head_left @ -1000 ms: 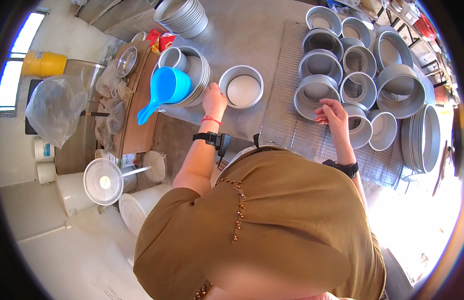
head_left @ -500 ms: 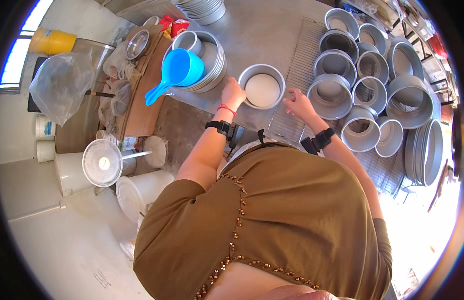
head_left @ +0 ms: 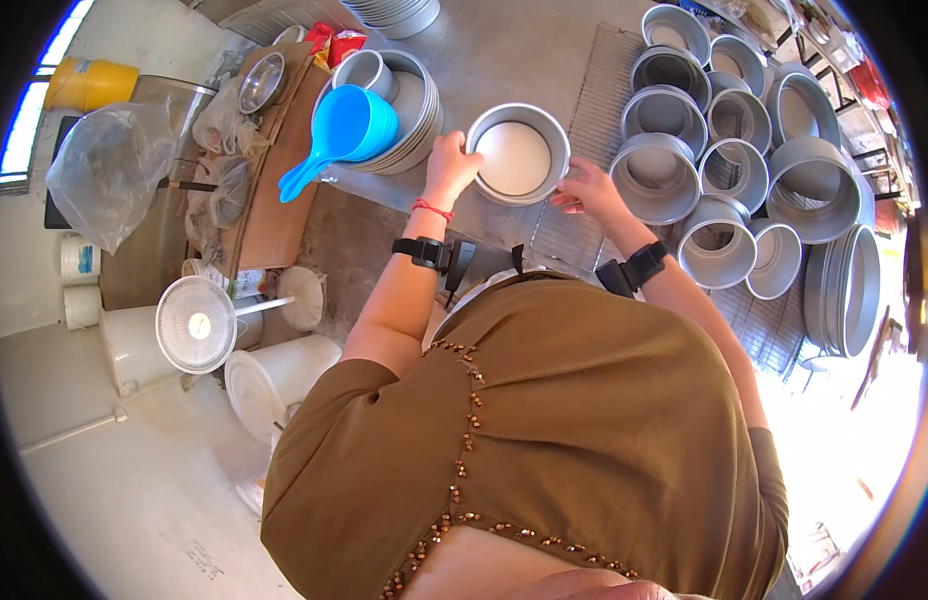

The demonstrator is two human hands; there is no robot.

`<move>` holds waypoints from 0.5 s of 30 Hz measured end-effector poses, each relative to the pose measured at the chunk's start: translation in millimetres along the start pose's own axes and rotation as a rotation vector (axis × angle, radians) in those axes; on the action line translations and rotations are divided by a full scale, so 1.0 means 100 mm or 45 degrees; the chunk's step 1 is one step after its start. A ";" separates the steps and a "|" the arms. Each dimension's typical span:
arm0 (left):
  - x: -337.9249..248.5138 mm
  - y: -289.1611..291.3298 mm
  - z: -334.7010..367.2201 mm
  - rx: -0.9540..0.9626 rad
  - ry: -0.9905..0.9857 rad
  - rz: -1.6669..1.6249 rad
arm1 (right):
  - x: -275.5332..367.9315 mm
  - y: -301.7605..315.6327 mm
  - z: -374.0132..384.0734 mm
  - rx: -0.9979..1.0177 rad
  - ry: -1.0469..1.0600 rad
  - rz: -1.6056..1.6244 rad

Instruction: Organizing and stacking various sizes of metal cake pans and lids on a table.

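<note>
A round grey metal cake pan (head_left: 522, 114) is between my hands at the near edge of the metal table, and a white disc (head_left: 514, 158) covers its bottom. My left hand (head_left: 452, 163) is closed at the pan's left side, with the thumb against the wall. On the right side, the fingers of my right hand (head_left: 588, 190) curl against the lower part of the wall; their tips are partly hidden. To the left stands a stack of larger pans (head_left: 424, 135) with a small pan (head_left: 365, 75) and a blue dipper (head_left: 352, 122) on top.
Several round pans (head_left: 659, 180) stand in rows on wire racks (head_left: 594, 120) at the right. Another pan stack (head_left: 399, 15) is at the far edge. Left of the table are a cardboard-topped surface (head_left: 284, 190), a white fan (head_left: 197, 325) and white buckets (head_left: 284, 380).
The cake pan looks larger and slightly raised. My right hand has moved in from beside it to its wall, and my left hand has closed at its left side. The view has shifted slightly.
</note>
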State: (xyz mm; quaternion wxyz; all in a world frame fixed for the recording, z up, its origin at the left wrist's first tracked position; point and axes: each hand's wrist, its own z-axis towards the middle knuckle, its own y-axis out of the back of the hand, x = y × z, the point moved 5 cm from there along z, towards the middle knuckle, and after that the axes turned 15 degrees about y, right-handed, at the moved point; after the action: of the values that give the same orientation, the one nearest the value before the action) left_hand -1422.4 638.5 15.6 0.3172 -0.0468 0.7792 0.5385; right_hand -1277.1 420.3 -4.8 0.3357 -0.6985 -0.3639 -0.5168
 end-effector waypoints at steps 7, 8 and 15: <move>-0.63 0.14 -0.34 0.582 0.092 -0.821 | 0.43 0.30 -0.23 -0.258 0.146 0.150; -0.70 0.10 -0.38 0.594 0.081 -0.818 | 0.46 0.35 -0.26 -0.305 0.170 0.095; -1.41 0.02 -0.77 0.785 -0.432 -0.814 | 0.39 0.70 -0.55 -0.469 0.180 0.194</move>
State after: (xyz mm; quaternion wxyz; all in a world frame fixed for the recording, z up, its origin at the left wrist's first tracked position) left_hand -1345.2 534.3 111.2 0.5890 -0.0992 0.7864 0.1577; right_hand -1235.7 344.0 40.1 0.2651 -0.7354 -0.1849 -0.5956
